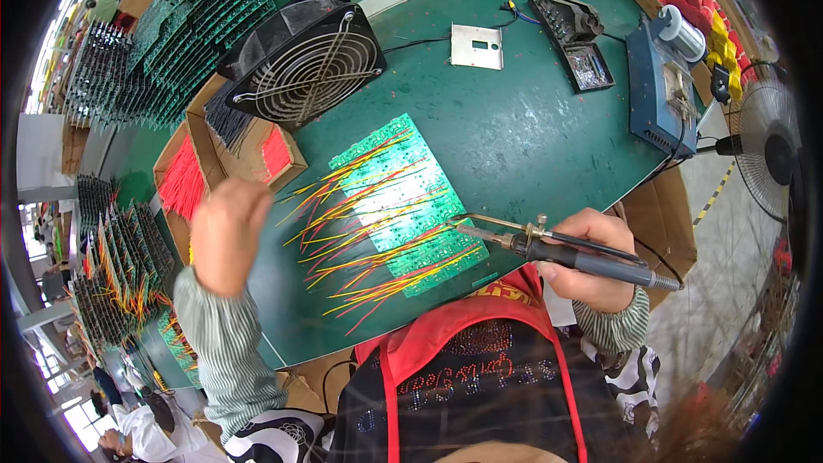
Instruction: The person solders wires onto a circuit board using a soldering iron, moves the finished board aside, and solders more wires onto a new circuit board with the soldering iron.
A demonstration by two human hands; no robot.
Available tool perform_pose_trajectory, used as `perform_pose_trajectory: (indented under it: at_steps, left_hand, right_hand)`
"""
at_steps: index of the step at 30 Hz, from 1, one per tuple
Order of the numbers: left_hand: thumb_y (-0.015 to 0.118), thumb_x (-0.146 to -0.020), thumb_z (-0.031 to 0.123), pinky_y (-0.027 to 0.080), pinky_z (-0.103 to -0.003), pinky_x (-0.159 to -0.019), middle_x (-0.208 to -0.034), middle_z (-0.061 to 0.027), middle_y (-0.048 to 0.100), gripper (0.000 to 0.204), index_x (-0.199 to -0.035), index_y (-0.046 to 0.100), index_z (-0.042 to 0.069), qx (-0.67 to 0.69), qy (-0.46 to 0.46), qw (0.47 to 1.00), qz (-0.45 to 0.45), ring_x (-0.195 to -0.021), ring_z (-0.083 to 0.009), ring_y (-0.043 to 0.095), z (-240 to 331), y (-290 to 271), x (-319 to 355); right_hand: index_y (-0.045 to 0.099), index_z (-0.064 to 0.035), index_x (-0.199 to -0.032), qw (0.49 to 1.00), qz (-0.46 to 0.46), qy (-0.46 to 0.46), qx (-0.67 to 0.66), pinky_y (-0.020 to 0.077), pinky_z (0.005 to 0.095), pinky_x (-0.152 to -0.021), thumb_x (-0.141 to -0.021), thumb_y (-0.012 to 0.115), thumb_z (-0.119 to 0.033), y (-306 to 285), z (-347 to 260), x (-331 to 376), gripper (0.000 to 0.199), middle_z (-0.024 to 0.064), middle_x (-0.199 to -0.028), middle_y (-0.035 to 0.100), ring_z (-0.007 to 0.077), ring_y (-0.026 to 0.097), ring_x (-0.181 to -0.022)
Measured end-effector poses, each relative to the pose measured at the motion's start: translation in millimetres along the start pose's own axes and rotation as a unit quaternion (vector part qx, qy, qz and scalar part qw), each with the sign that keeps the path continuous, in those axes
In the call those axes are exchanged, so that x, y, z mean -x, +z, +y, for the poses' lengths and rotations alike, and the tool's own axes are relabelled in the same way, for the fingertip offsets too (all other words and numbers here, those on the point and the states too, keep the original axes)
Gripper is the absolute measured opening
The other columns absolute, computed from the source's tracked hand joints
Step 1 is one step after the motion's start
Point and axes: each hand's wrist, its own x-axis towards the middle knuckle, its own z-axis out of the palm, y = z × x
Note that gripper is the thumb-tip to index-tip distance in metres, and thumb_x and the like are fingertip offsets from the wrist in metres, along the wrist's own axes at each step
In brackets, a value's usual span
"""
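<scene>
Green counter [549,137] carries a wired board [403,206]; right hand [591,259] grips an iron [557,250] (tip at board edge), left hand [227,231] raised, grip unclear.

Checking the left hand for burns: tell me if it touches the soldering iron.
Apart. The head view shows the left hand raised across the board from the soldering iron.

Blurred left hand [225,236], its fingers and any contents indistinct.

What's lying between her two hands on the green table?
In the head view, a green circuit board with red and yellow wires lies between left hand and right hand.
</scene>
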Motion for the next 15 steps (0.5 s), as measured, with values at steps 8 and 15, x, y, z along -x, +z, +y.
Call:
perform_pose_trajectory:
  at_steps: [8, 15]
  left_hand:
    - [0.071, -0.075, 0.004, 0.048, -0.034, -0.059, -0.074, -0.0120, 0.062, 0.010, -0.082, 0.065, 0.001, 0.292, 0.000, 0.954, -0.066, -0.067, -0.0277, 0.060, 116, 12, 49]
    - [0.069, -0.076, 0.002, 0.045, -0.030, -0.055, -0.074, -0.0099, 0.059, 0.007, -0.081, 0.064, 0.000, 0.349, -0.085, 0.926, -0.114, -0.063, -0.0212, 0.057, 119, 34, 58]
  right_hand:
    - [0.060, -0.0030, -0.079, 0.995, -0.080, -0.053, 0.010, 0.0478, 0.0259, -0.050, -0.071, 0.077, -0.011, 4, -7, 8, 0.020, 0.0052, -0.064, 0.065, 0.0138, 0.063, -0.054]
    - [0.059, -0.0039, -0.074, 0.995, -0.079, -0.058, 0.010, 0.0427, 0.0270, -0.046, -0.069, 0.075, -0.012, 26, -3, 15, 0.019, 0.0045, -0.057, 0.059, 0.0146, 0.058, -0.047]
